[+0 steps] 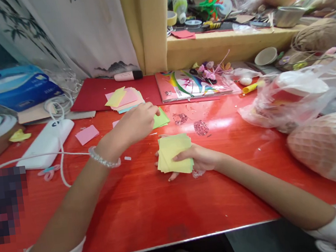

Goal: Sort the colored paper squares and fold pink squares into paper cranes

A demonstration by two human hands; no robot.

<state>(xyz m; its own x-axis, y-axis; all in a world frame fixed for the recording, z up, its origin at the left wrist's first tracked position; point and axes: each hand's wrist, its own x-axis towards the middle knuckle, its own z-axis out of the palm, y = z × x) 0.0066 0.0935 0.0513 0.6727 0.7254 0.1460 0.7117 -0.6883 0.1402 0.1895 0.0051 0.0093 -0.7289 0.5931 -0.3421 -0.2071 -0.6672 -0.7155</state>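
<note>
A stack of yellow paper squares [175,151] lies in my right hand [198,157], with the thumb on top and fingers beneath. Further back and to the left, my left hand [139,122] reaches over the red table with its fingers bent down at green paper squares [161,118]; its fingertips are partly hidden, and I cannot tell whether they grip the green paper. Behind that hand sits a loose pile of pink, yellow and peach papers [128,97]. A pink square [87,134] lies to the left on the table.
A white power strip [46,145] with cables stands at the left. At the back are a red folder [90,95], a marker [128,76] and a pink booklet [193,84]. Plastic bags [292,90] and a netted bundle [330,147] fill the right side.
</note>
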